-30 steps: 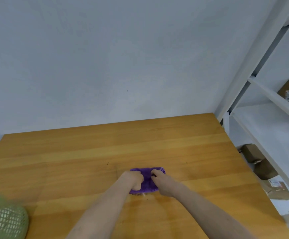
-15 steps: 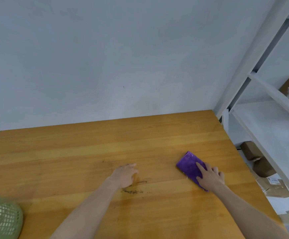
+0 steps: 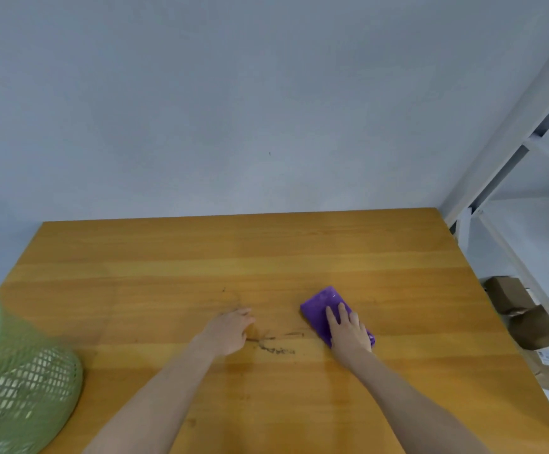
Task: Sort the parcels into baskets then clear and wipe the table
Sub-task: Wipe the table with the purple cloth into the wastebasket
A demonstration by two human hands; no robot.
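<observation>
Right hand (image 3: pixel 348 332), fingers straight and slightly spread, presses flat on the folded purple cloth (image 3: pixel 320 303), right of centre on the orange-brown wooden table (image 3: pixel 234 250) and well inside its right edge. Left hand (image 3: pixel 227 329) rests loosely open at table centre, holding nothing. Dark smear (image 3: pixel 276 344) on the table between the hands. Green plastic mesh basket (image 3: pixel 21 381) at the table's near-left corner.

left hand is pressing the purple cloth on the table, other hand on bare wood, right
No: the right hand presses the purple cloth on the table; the left hand rests on bare wood, as the head view shows.
</observation>
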